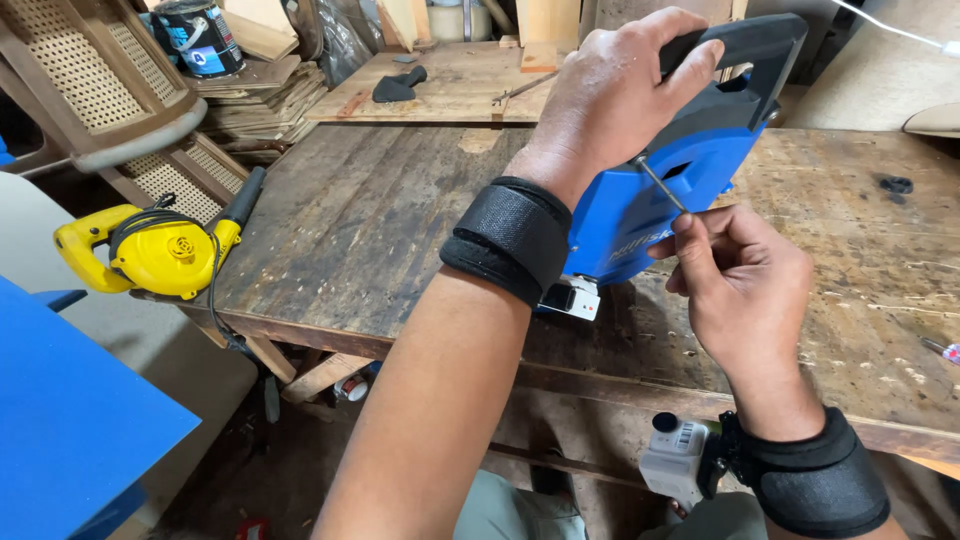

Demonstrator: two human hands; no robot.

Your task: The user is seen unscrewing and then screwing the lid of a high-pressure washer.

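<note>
A blue machine housing with a black carry handle stands upright on a worn wooden workbench. My left hand grips the black handle from above and steadies the housing. My right hand pinches the end of a thin metal rod or screwdriver shaft, whose tip points into the blue side of the housing. Both wrists wear black straps; a small white device hangs at my right wrist.
A yellow electric blower with a black cord rests at the bench's left edge. Cane chairs, stacked wood and a paint can stand behind it. A small black ring lies far right. A blue panel fills the lower left.
</note>
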